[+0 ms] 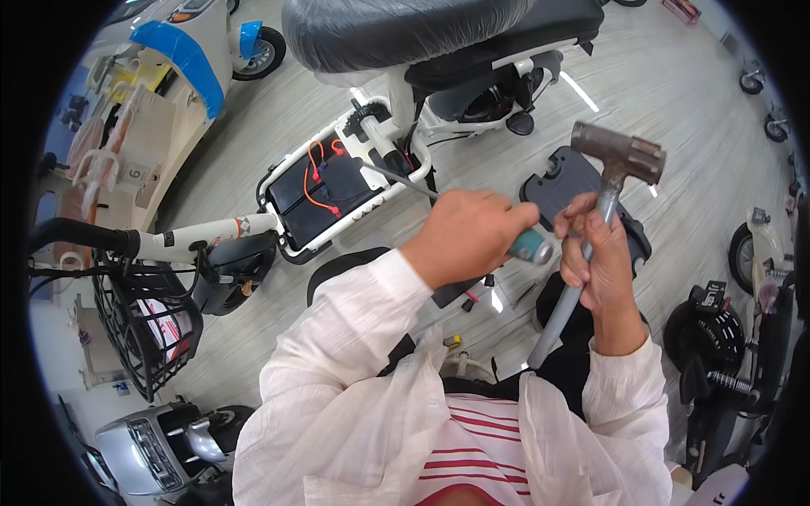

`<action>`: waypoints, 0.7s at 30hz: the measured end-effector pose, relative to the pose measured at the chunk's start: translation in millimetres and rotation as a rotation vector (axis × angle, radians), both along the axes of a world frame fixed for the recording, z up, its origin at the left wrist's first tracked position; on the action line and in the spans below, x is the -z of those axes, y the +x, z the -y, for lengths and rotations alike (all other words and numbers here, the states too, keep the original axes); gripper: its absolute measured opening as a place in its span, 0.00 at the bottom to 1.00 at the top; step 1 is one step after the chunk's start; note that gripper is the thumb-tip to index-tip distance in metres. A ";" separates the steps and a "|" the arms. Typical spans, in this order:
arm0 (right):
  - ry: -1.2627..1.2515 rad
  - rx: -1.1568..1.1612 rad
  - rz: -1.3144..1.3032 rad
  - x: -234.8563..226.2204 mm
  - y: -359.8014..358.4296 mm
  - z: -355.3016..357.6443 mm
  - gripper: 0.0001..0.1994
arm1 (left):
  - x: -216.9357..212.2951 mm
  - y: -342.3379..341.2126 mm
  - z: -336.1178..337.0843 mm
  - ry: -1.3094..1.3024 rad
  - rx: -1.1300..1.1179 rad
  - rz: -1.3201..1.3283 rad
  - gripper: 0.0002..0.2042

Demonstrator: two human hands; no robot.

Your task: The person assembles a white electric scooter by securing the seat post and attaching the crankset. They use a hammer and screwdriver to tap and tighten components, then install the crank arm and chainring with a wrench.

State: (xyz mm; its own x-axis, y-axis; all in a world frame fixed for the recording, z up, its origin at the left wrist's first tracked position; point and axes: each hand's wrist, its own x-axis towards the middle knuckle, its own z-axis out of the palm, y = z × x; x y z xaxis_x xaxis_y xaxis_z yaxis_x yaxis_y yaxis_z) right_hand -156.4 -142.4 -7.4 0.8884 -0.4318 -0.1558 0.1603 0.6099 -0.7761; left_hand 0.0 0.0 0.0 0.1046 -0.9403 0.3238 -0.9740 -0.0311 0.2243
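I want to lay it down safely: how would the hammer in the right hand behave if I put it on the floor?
The hammer in the right hand is probably top-heavy: its rusty metal head looks bulky against the thin grey tubular handle. It looks stiff throughout. Laid down, the round handle might roll a little, though the head would likely stop it.

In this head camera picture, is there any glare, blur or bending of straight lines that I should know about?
Head view: the light is bright and even, with glare streaks on the floor; floor lines bend toward the dark round rim; the hammer in the right hand and the screwdriver in the left hand are sharp, without motion blur; things near the rim look squeezed and softer.
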 end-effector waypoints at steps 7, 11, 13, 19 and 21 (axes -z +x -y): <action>-0.137 0.109 -0.365 3.1 6.6 5.8 0.17 | 27.3 11.1 53.5 0.142 -0.001 -0.049 0.18; -0.154 0.110 -0.497 10.0 14.6 10.8 0.16 | 38.5 14.5 63.3 0.204 0.033 -0.044 0.17; -0.126 0.125 -0.533 12.7 19.2 18.2 0.15 | 48.2 21.0 65.0 0.114 0.027 -0.192 0.17; -0.008 0.224 -0.576 38.8 24.6 75.7 0.11 | 88.9 54.1 79.0 0.090 0.037 -0.580 0.17; 0.063 0.247 -0.609 53.7 24.3 98.5 0.11 | 109.3 50.1 99.4 0.032 0.057 -0.596 0.18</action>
